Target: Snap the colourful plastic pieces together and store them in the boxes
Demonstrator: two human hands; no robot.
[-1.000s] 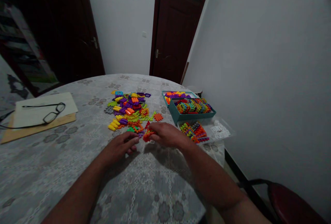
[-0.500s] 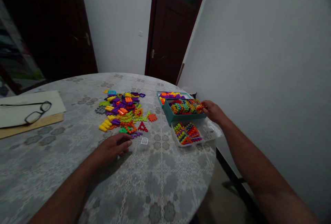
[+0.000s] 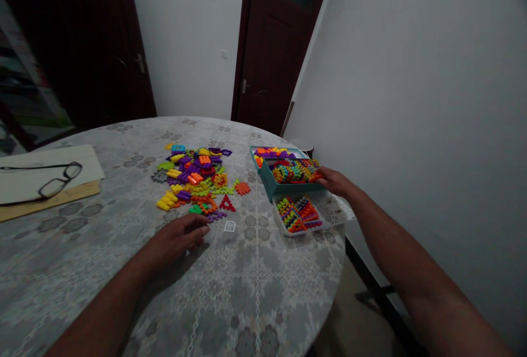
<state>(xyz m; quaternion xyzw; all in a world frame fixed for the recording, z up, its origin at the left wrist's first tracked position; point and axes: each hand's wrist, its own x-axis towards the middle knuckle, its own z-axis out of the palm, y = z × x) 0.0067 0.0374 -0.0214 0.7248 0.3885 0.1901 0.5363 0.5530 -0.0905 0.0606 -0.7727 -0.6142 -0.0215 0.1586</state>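
Note:
My right hand (image 3: 334, 182) reaches to the right edge of the teal box (image 3: 269, 185), its fingertips touching the colourful joined pieces (image 3: 294, 170) packed in it. Whether the fingers pinch a piece I cannot tell. My left hand (image 3: 178, 238) rests palm down on the tablecloth, fingers loosely curled, holding nothing, just below the loose pile of plastic pieces (image 3: 193, 176). A red triangle piece (image 3: 226, 203) and a small white piece (image 3: 229, 226) lie between the hands.
A clear tray (image 3: 329, 214) with more joined pieces (image 3: 297, 213) sits at the round table's right edge. Glasses (image 3: 57, 178) lie on paper over a brown board at the far left. Two dark doors and a wall clock stand behind.
My right hand left the spot near my left hand and moved to the teal box with an orange-red cluster. Over the last half second it shifted slightly lower on the box's right side.

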